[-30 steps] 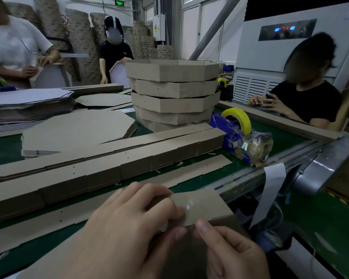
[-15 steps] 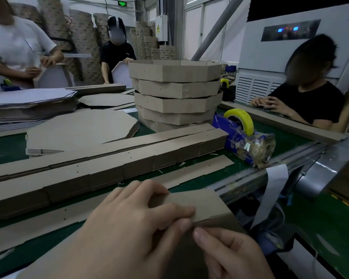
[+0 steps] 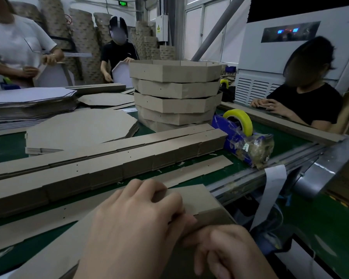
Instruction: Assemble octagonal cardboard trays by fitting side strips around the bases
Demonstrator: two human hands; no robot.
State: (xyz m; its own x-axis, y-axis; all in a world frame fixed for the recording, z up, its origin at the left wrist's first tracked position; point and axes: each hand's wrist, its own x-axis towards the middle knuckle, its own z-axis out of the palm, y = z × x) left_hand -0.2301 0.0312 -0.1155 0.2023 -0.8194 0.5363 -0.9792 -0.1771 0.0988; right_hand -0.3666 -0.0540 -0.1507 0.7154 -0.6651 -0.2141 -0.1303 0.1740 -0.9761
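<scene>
Side strip [image 3: 191,195]: lies at the near edge of the bench [image 3: 290,146]. One panel is flat on top, and the next is turned down over the edge at a crease.
Left hand [image 3: 137,224]: fingers curl over the flat panel and the thumb lies along the crease, gripping the strip down.
Right hand [image 3: 228,252]: fingers are curled and pinch the down-turned panel just below the crease, touching the left thumb.
Step in hand: probably breaking in the crease between two panels.
Method: keep the left thumb exactly on the score line. Fold with even pressure across the full width, so the corner comes sharp and the board neither tears nor buckles.
Stock: spare strips [image 3: 109,164] and octagonal bases [image 3: 79,129] lie beyond the hands. Finished trays [image 3: 175,93] are stacked behind them.
</scene>
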